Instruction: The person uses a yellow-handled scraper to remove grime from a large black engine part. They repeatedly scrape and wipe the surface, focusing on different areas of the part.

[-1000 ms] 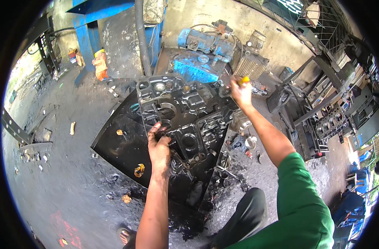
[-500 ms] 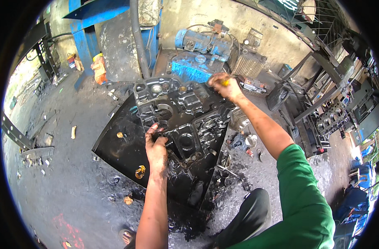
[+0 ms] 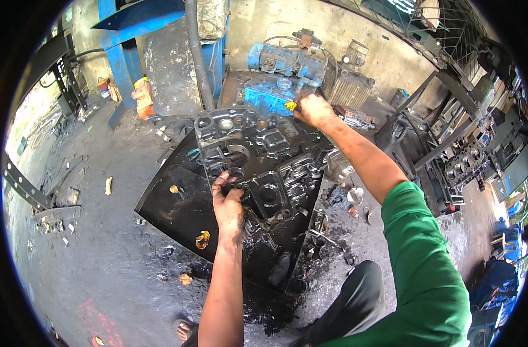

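Observation:
A large black, oily engine block (image 3: 258, 151) lies on a dark metal tray (image 3: 171, 215) in front of me. My left hand (image 3: 228, 203) grips the block's near left edge, thumb and index finger on either side of a recess; a small reddish patch shows between them. Above the block's far right corner is my right hand (image 3: 314, 111), closed around a yellow object (image 3: 290, 106) whose end sticks out to the left. Most of that object is hidden in the fist, so its kind is unclear.
Behind the block stands a blue motor-and-tank unit (image 3: 269, 98). Crumpled yellowish scraps (image 3: 202, 239) lie on the tray and floor. Tools and small parts (image 3: 321, 236) sit to the right of the tray. Another engine part with round bores (image 3: 465, 165) rests far right.
My right hand has turned, and the yellow object now points out to the left of the fist. My left hand keeps its hold on the block. The whole view has shifted slightly.

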